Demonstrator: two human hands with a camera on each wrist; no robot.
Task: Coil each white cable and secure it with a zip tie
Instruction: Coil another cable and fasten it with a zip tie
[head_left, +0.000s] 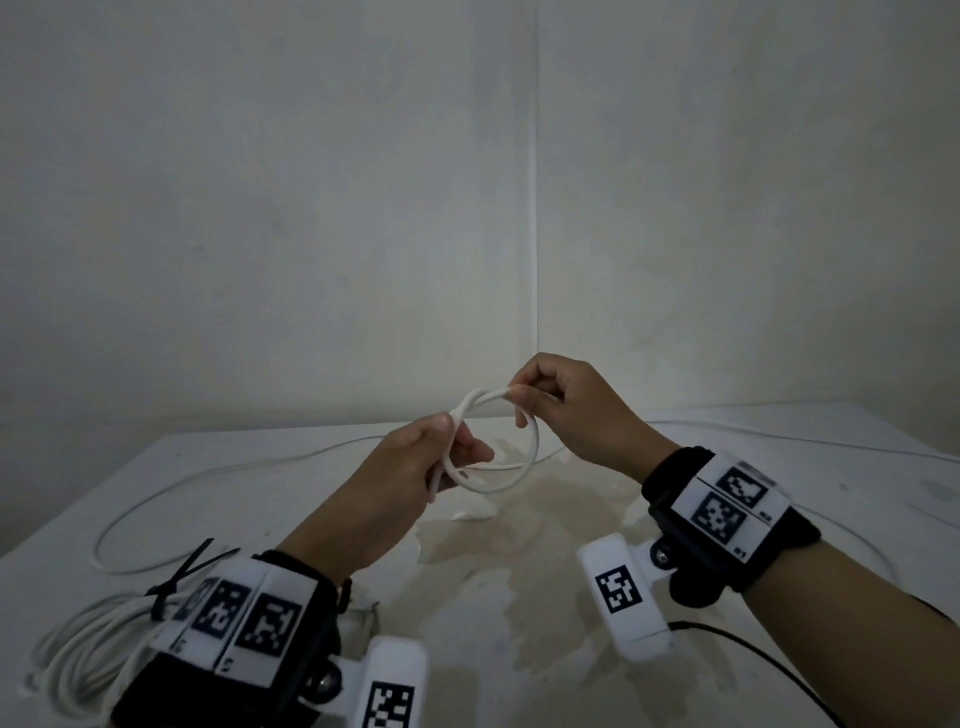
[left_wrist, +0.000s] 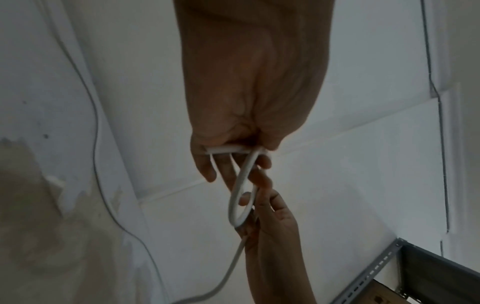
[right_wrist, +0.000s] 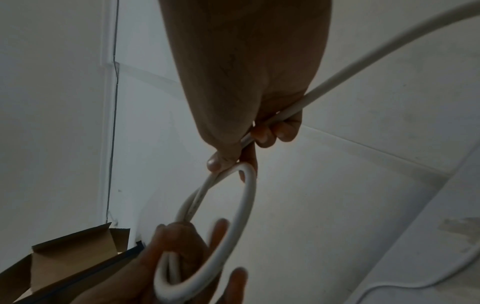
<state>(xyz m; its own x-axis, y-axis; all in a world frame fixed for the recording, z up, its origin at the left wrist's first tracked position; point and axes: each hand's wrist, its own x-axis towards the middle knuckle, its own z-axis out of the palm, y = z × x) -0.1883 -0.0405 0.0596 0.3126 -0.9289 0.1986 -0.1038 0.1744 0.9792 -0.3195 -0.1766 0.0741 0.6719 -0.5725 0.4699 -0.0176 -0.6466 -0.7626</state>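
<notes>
white cable (head_left: 524, 462) small loop, mid-air | left hand (head_left: 415, 467) pinches crossing (thumb on top) | right hand (head_left: 566, 410) fingers curled round top strand

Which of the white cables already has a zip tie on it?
The coiled bundle at the table's near left corner, bound by a black zip tie. The cable held up in the left hand and right hand shows none.

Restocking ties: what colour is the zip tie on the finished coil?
Black; the zip tie on the coiled cable shows best in the head view.
</notes>
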